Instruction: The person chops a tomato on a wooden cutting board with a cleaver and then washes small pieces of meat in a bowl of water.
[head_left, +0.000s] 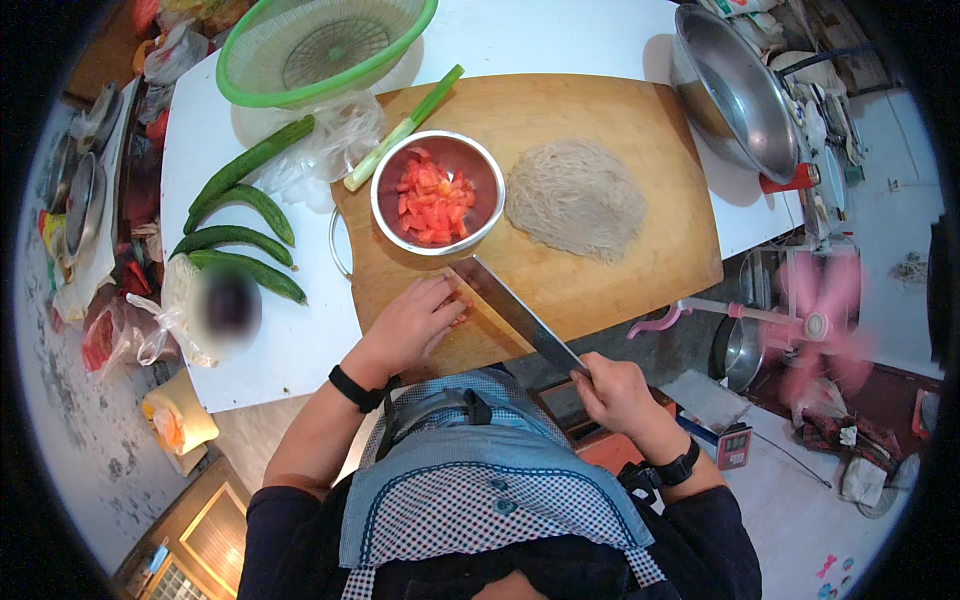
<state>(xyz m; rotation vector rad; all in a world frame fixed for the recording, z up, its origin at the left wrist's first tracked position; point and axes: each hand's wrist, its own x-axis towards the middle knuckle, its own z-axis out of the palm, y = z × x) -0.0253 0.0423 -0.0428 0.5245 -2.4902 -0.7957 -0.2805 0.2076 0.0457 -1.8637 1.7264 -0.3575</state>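
Observation:
My right hand (613, 390) grips the handle of a cleaver (525, 319), its broad blade angled up and left over the wooden cutting board (667, 225). By the board's near left part is my left hand (415, 321), palm down with fingers curled; bits of red tomato (460, 313) show at its fingertips, and whether it holds them is hard to tell. Just beyond stands a metal bowl (382, 217) of chopped tomato (435, 202). A mound of thin pale noodles (577, 196) lies right of the bowl, and a scallion piece (405, 129) rests on the board behind it.
Several cucumbers (247, 166) and a clear plastic bag (330, 142) lie on the white table (322, 345) at left. A green colander (330, 45) stands at the back left, a large steel basin (735, 97) at the back right. A pink fan (817, 326) is beyond the right edge.

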